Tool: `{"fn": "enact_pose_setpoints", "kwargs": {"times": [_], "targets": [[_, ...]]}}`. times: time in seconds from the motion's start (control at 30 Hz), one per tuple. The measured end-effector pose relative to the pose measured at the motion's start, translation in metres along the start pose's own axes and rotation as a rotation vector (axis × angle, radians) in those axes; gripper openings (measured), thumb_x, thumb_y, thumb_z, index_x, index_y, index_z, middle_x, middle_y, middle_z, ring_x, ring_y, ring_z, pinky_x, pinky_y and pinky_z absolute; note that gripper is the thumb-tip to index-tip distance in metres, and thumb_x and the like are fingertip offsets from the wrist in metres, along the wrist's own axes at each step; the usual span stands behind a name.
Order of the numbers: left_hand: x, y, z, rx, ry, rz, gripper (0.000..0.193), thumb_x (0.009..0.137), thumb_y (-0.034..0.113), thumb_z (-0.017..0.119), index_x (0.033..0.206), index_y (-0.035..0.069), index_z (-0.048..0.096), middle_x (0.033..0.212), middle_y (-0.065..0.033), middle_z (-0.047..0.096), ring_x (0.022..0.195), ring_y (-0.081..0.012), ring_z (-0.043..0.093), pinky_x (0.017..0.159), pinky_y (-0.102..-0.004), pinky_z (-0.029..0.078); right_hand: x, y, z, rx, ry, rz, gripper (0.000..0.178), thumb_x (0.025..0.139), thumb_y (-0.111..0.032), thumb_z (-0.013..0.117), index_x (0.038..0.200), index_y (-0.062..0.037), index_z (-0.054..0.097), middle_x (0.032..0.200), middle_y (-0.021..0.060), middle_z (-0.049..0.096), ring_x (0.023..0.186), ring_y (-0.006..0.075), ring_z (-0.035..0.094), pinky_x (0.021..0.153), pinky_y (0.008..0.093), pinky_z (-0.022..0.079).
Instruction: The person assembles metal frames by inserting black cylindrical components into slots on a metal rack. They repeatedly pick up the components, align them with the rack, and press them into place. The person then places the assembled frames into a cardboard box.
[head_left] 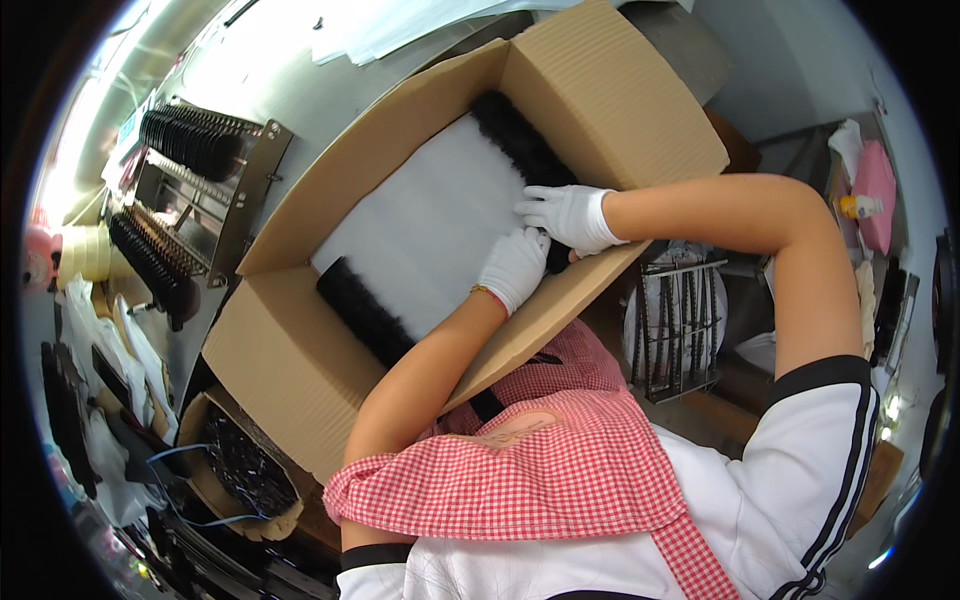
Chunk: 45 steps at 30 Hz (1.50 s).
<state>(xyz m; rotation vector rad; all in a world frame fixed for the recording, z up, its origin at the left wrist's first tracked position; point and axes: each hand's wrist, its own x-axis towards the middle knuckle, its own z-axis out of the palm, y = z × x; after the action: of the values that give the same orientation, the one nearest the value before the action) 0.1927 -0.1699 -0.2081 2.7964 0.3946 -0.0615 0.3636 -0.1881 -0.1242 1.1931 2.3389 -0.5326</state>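
Both my hands wear white gloves and meet at the near side of an open cardboard box [268,325]. Inside, a white sheet [425,190] lies flat over the middle. Black fuzzy bristle-like rows [525,140] show along its far right end, and a similar black row [360,310] lies at the left end. My left hand [515,268] rests over the sheet's near edge, its fingers drawn together beside a small black piece [557,258]; what they hold is hidden. Above that piece, my right hand [568,217] lies with fingers stretched onto the sheet, touching it.
Metal racks [225,200] with rows of black pieces stand left of the box. A smaller carton [240,470] of shiny dark pieces sits at lower left. Another metal rack [680,320] stands at right, below my right forearm. A pink cloth [873,195] hangs farther right.
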Motion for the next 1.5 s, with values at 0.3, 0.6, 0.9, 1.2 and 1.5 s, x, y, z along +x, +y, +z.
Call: {"fn": "enact_pose_setpoints", "kwargs": {"times": [0.3,0.6,0.9,1.2,1.5], "targets": [[-0.028,-0.003,-0.099,-0.087,-0.215,-0.146,0.04,0.079,0.01,0.057,0.116,-0.006,0.052,0.098,-0.0242,0.06,0.089,-0.0359,0.063,0.08,-0.0446,0.052,-0.013,0.011,-0.108,0.085,0.331,-0.104,0.033,0.076,-0.028,0.075,0.098,-0.004,0.074,0.096,0.0127,0.069,0.096,0.031,0.064,0.09,0.0423,0.049],[-0.257,-0.157,-0.266,0.268,0.899,-0.69,0.052,0.076,0.018,0.078,0.119,-0.001,0.056,0.111,-0.018,0.061,0.105,-0.0348,0.057,0.099,-0.0449,0.043,0.121,-0.076,-0.187,0.364,1.054,-0.523,0.028,0.076,-0.011,0.074,0.102,-0.0061,0.066,0.109,0.0084,0.067,0.103,0.0301,0.062,0.091,0.0409,0.049],[-0.289,-0.242,-0.277,-0.165,0.474,-1.024,0.059,0.077,0.04,0.081,0.111,-0.002,0.059,0.103,-0.019,0.069,0.093,-0.0264,0.068,0.084,-0.0356,0.053,0.249,-0.095,-0.246,0.101,1.072,-0.181,0.023,0.084,-0.031,0.07,0.072,-0.0125,0.065,0.07,0.0087,0.065,0.079,0.0294,0.062,0.083,0.04,0.046],[-0.238,-0.233,-0.261,-0.611,0.404,-1.156,0.026,0.087,0.02,0.061,0.096,-0.004,0.06,0.082,-0.0258,0.067,0.082,-0.0376,0.066,0.075,-0.0433,0.053,0.268,-0.088,-0.23,0.079,1.3,-0.242,0.017,0.08,-0.027,0.073,0.068,-0.0163,0.067,0.063,0.0034,0.062,0.072,0.0251,0.059,0.079,0.0388,0.045],[-0.25,-0.162,-0.288,0.046,0.357,-1.201,0.036,0.091,0.033,0.054,0.108,0.001,0.056,0.088,-0.0275,0.068,0.082,-0.042,0.068,0.074,-0.0472,0.055,0.212,-0.125,-0.248,0.562,1.365,-0.389,0.098,0.057,-0.033,0.091,0.139,-0.0035,0.046,0.134,0.0231,0.051,0.123,0.0391,0.051,0.107,0.0421,0.041]]}}
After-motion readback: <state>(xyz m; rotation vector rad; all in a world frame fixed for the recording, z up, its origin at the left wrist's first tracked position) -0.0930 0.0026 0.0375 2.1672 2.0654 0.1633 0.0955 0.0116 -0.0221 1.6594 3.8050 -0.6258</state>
